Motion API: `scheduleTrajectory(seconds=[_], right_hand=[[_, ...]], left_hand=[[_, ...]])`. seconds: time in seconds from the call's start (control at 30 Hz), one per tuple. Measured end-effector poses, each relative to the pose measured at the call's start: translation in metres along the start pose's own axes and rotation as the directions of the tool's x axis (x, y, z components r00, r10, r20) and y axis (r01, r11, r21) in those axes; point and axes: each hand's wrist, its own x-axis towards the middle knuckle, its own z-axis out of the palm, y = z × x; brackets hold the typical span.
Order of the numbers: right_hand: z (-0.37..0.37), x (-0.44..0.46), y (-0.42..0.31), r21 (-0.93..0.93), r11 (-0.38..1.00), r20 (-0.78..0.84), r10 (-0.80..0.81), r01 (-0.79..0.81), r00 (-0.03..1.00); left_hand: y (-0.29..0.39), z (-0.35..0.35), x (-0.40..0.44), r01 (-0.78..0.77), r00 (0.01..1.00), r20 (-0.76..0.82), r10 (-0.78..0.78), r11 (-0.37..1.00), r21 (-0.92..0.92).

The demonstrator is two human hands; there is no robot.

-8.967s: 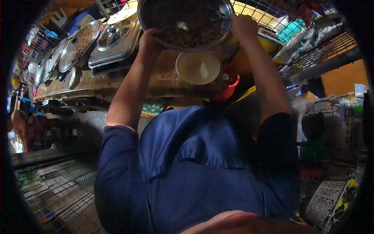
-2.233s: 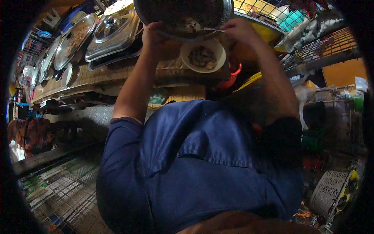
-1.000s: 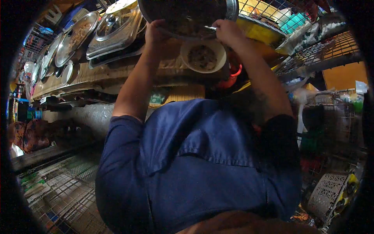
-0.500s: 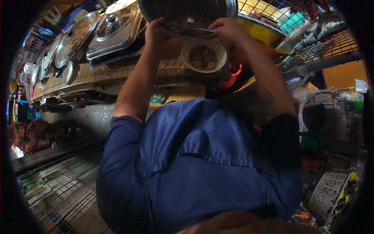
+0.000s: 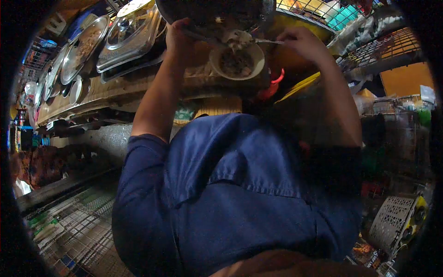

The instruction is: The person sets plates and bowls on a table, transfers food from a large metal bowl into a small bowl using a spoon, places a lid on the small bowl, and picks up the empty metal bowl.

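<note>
My left hand (image 5: 179, 36) is closed on the rim of a large dark metal pot (image 5: 217, 11), tilted toward me at the top of the view. In my right hand (image 5: 302, 42) I grip the handle of a spoon (image 5: 271, 42). Its bowl end sits at the pot's lower lip, under a pale, wet-looking clump of food (image 5: 237, 39). Directly below is a cream-coloured bowl (image 5: 259, 68) holding dark and light pieces of food in it. The inside of the pot is mostly in shadow.
Left along the counter (image 5: 138, 90) stand a lidded metal tray (image 5: 124, 55), a round metal platter of food (image 5: 85, 51) and a small white cup (image 5: 76, 92). A red handle (image 5: 277, 81) shows right of the bowl. Wire racks (image 5: 378, 53) flank the right side.
My right hand has moved right, away from the pot, drawing the spoon out to the lip. Food now shows at the lip above the bowl. The pot has shifted slightly left in view.
</note>
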Motion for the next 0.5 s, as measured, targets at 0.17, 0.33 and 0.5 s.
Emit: scheduleTrajectory(seconds=[0.17, 0.33, 0.5], right_hand=[[0.0, -0.025, -0.031, -0.243, 0.969, -0.186, -0.007, -0.04, 0.983], [-0.01, -0.027, -0.04, -0.64, 0.769, -0.292, -0.247, 0.004, 0.924], [0.003, 0.021, 0.002, -0.709, 0.705, -0.43, -0.452, 0.017, 0.782]], left_hand=[[0.001, 0.003, 0.006, 0.064, 0.998, -0.002, -0.066, 0.985, -0.158], [-0.007, -0.011, 0.02, 0.103, 0.995, 0.028, -0.1, 0.982, -0.16], [0.0, 0.0, 0.007, 0.072, 0.996, -0.044, -0.078, 0.989, -0.133]])
